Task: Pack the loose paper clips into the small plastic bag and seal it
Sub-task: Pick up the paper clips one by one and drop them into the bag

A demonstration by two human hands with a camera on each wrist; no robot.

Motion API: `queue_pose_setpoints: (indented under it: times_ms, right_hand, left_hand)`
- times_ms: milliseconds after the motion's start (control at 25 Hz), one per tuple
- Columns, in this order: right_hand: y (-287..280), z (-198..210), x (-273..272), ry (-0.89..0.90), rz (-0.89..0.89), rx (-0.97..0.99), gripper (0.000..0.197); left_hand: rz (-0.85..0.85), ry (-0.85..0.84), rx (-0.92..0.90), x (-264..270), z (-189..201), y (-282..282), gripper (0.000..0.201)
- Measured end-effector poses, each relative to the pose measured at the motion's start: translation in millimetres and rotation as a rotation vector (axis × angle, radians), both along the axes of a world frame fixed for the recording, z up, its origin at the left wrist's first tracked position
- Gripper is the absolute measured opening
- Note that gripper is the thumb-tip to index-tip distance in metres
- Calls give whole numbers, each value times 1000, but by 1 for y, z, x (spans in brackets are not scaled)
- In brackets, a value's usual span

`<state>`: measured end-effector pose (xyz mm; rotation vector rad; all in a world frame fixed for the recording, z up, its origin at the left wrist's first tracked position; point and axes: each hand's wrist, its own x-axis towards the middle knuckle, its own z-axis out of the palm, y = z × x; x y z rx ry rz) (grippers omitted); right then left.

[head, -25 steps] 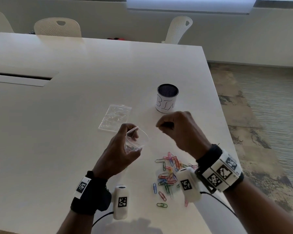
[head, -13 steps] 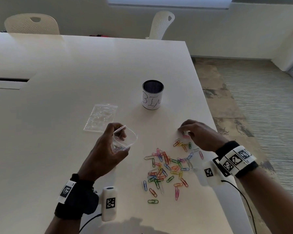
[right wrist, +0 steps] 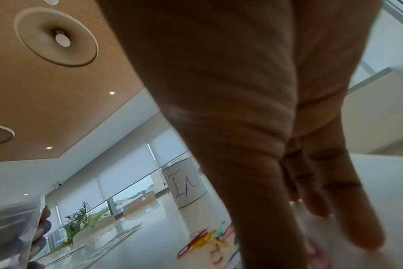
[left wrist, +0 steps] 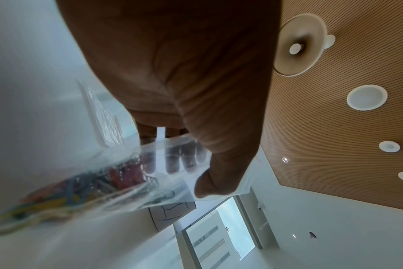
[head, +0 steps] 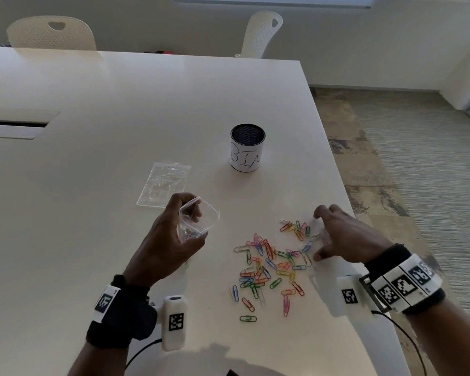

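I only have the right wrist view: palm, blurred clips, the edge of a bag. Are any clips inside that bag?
Observer: Yes. The left wrist view shows coloured clips at the bottom of the small plastic bag, which the left hand holds open.
Operator: How many are loose?
Observer: Head view: dozens of loose paper clips lie scattered between the hands.
Operator: Is my right hand holding any?
Observer: No. The right hand is spread over the pile's right edge, with nothing visibly pinched.

A small clear plastic bag (head: pixel 198 221) is held up at centre-left, mouth open, a few clips inside. Coloured paper clips (head: pixel 272 264) lie scattered on the table to its right.
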<state>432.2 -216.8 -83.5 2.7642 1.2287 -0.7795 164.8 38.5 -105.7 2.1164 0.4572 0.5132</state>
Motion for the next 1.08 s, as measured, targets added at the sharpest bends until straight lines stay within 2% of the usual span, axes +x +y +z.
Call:
queue_pose_setpoints:
  times_ms: [80, 200, 280, 320, 400, 480, 520, 640, 840, 1080]
  right_hand:
    - [4, -7, -1, 35, -42, 70, 73]
    - [16, -16, -3, 11, -53, 235, 34]
    - [22, -17, -6, 16, -32, 347, 18]
    - [24, -17, -6, 25, -19, 390, 19]
    - [26, -14, -6, 40, 7, 421, 38]
    - [27, -12, -8, 32, 108, 350, 63]
    - [29, -13, -11, 25, 171, 294, 69]
    - [33, -20, -22, -57, 301, 266, 56]
    - [35, -27, -29, -143, 301, 397, 19]
    - [43, -20, -30, -180, 265, 311, 17]
  left_hand:
    - [6, 7, 8, 0, 0, 0, 49]
    - [-3, 12, 20, 0, 2, -2, 50]
    - [-7, 16, 19, 0, 3, -3, 50]
    - [-8, 18, 17, 0, 3, -3, 49]
    - [-11, 15, 18, 0, 3, -3, 49]
    - [-9, 10, 23, 0, 3, -2, 49]
    - [-10, 8, 25, 0, 2, -2, 49]
    - [-13, 4, 25, -1, 2, -1, 49]
    - [-12, -1, 6, -1, 0, 0, 49]
    - [-23, -4, -2, 2, -1, -1, 48]
